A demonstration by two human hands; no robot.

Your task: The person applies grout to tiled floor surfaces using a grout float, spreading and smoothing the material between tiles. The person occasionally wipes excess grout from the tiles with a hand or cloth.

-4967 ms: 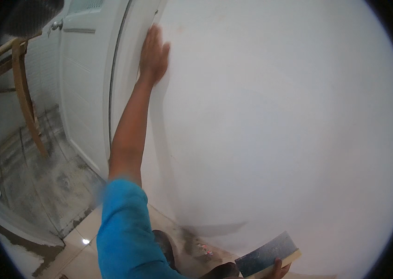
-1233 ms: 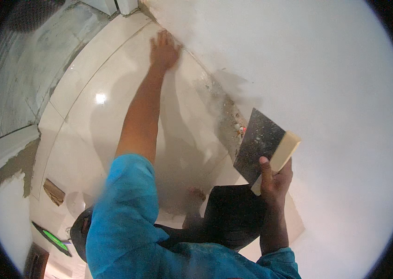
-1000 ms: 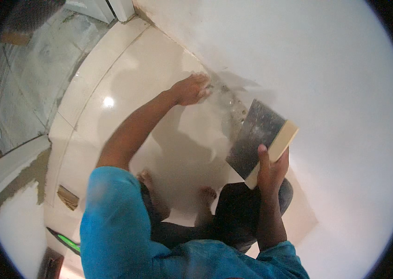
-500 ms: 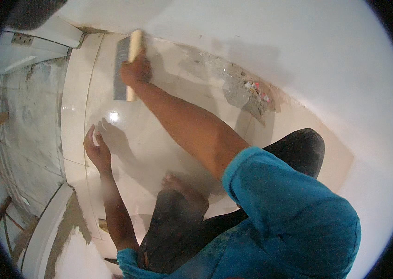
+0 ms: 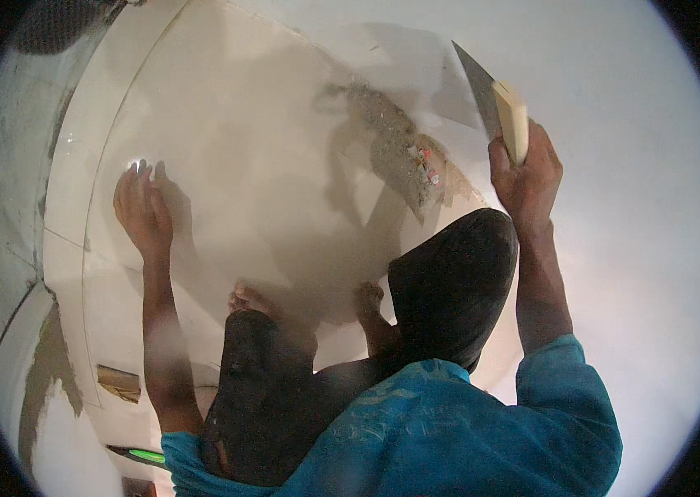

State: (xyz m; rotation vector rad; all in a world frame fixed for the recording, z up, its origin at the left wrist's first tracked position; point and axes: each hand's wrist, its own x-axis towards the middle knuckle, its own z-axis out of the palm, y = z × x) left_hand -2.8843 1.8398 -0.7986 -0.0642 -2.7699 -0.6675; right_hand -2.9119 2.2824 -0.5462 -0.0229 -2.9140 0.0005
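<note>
A trowel (image 5: 512,120) with a wide, thin metal blade and a cream handle is in my right hand (image 5: 534,178), whose fingers wrap round the handle. I hold it up at the right, in front of the white wall, with the blade pointing up and to the left. Whether the blade touches the wall, I cannot tell. My left hand (image 5: 144,211) reaches out over the cream tiled floor (image 5: 234,149) on the left, fingers stretched and holding nothing; its shadow falls beside it.
Grey debris (image 5: 395,153) with small red and white bits lies along the foot of the wall (image 5: 631,149). A brown piece (image 5: 120,383) and a black-and-green tool (image 5: 144,455) lie at lower left. My bent knees and bare feet are in the middle.
My right hand has carried the trowel from the floor's far left up to the right, by the wall. My left hand has shifted slightly up and left. The view has turned too.
</note>
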